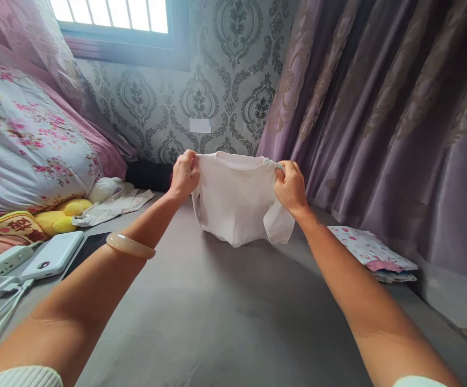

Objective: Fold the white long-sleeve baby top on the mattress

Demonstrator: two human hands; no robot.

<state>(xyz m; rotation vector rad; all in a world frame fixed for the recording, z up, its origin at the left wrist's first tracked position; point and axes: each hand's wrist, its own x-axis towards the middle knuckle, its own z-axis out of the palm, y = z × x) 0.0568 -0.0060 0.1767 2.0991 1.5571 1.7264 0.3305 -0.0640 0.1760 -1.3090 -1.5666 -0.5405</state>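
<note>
Above the grey bed surface (225,317), a small white baby top (237,201) hangs stretched between both hands, its hem just brushing the sheet. Left hand (185,174), closed, pinches the garment's left shoulder; right hand (290,187), likewise closed, grips the right shoulder beside a snap button. A pale bangle (130,245) circles the left forearm. Folded patterned clothes (372,252) lie near the right arm, by the mauve curtain (398,118). A floral pillow (23,140), yellow plush toy (62,215) and white power bank (52,255) sit well apart, at left.
</note>
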